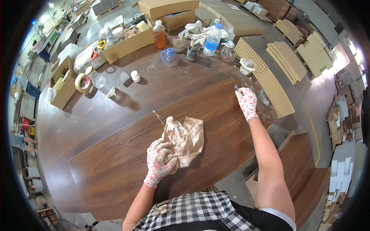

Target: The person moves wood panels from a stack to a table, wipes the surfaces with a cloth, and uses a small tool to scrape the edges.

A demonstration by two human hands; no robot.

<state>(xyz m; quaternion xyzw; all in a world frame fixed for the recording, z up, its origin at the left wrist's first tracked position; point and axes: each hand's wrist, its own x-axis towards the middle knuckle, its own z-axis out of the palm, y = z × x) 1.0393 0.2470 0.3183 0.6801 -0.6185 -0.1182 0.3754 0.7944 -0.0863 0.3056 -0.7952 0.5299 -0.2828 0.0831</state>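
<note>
Centre of frame: dark wood-grain panel (127, 161) flat on the surface (77, 115), long axis from lower left to upper right.
Left hand (160, 163): flower-print glove, lower middle of frame, fingers (169, 148) bunched and clamped on a stained rag (185, 138).
Rag position: on the panel, spread up and right of the left hand, a loose thread trailing toward upper left.
Right hand (246, 103): same glove, right of centre, at the panel's upper right end, fingers closed round a small dark tool (236, 88).
Tool direction: tip up and slightly left, at the panel's far edge; kind too small to tell.
Nearer hand: left for the rag, right for the panel's far corner.
Hands apart: well apart along the panel's long axis.
Top of frame: plastic bottles (212, 39), jars, cardboard boxes (129, 45).
Left of frame: tape roll (81, 82) just beside a box.
</note>
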